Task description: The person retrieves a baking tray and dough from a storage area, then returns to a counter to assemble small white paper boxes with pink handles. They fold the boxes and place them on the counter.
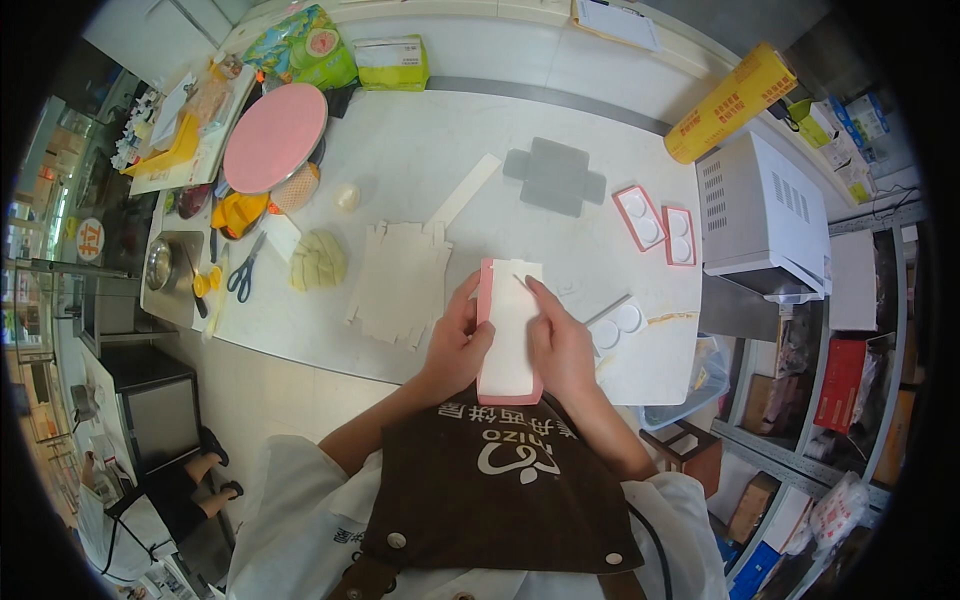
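Observation:
In front of my apron I hold a narrow pink-edged cardboard box (511, 337) with a white inner face turned up. My left hand (459, 343) grips its left side, the thumb on the pink wall. My right hand (562, 341) holds the right side, with the index finger near the far end. Left of the box lie flat off-white cardboard blanks (397, 281) with notched edges, and a pale strip (466, 189) beyond them. A white tray insert with two round recesses (619, 326) is just right of my right hand.
A grey flat blank (556, 177) and two pink-rimmed trays (640, 217) lie farther back. Scissors (245, 268), a crumpled greenish cloth (317, 260) and a pink round turntable (275, 137) are left. A white microwave-like appliance (765, 210) stands right. Another person (139, 517) is lower left.

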### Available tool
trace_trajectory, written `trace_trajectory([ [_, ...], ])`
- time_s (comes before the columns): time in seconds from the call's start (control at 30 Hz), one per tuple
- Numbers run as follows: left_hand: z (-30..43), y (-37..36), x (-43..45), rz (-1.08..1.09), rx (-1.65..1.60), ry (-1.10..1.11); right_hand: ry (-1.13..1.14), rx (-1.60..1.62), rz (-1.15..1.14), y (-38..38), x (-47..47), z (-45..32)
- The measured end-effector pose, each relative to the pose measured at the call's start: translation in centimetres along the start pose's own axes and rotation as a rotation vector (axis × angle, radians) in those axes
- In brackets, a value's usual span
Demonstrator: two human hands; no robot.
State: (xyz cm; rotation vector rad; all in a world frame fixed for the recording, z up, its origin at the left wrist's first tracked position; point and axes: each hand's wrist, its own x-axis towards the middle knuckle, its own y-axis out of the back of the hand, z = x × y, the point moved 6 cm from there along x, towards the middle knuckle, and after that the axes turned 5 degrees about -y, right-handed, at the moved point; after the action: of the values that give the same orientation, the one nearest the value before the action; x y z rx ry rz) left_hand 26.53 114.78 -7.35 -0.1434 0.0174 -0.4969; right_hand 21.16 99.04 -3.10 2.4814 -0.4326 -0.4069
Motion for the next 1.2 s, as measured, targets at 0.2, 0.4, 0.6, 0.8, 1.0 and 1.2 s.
trace_trajectory([
  [0.2, 1.5, 0.0, 0.5, -0.077, 0.246, 0.014, 0.102, -0.028, 0.045, -0.3, 0.0, 0.2],
  [0.4, 0.6, 0.7, 0.7, -0.037, 0.223, 0.032, 0.239, -0.094, 0.062, -0.4, -0.3, -0.5],
  [0.6, 0.5, 0.7, 0.3, -0.007, 0.180, 0.097, 0.285, -0.025, 0.050, -0.3, -0.5, -0.6],
  [0.8, 2.3, 0.7, 0.3, -0.005, 0.389, -0.123, 0.290, 0.010, 0.033, -0.3, -0.6, -0.5],
  [1.0, 2.9, 0.7, 0.4, -0.058, 0.520, -0.105, 0.361, 0.033, 0.044, -0.3, -1.1, -0.2],
  [1.2, 3.3, 0.5, 0.1, -0.099, 0.395, -0.164, 0.314, 0.289, -0.037, -0.6, -1.3, 1.1],
])
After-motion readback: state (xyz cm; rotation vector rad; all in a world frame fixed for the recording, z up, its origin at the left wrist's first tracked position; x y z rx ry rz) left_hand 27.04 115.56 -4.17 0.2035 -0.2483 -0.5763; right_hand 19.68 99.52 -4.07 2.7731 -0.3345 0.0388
